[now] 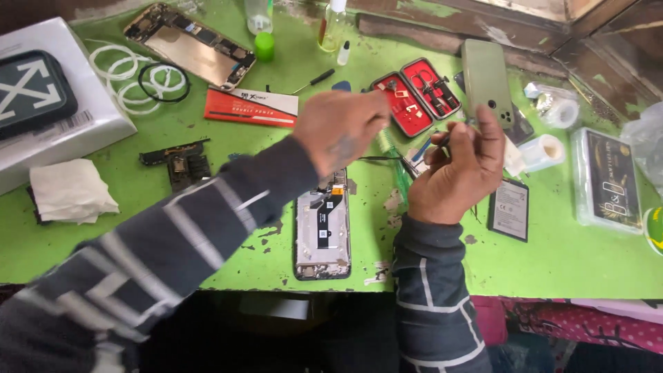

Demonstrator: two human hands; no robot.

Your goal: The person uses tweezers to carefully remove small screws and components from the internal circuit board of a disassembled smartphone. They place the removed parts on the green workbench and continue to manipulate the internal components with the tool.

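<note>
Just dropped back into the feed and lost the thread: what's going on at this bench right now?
A person in a striped sweater works over an opened phone lying on the green table. The left hand hovers above it, closed on the top of a green-handled screwdriver. The right hand pinches a thin dark tool. A red tool case, a battery and a green phone cover lie nearby.

You wear a dark gray sweater with thin white stripes on both sleeves. Your left hand (340, 129) and right hand (457, 174) are bare.
</note>
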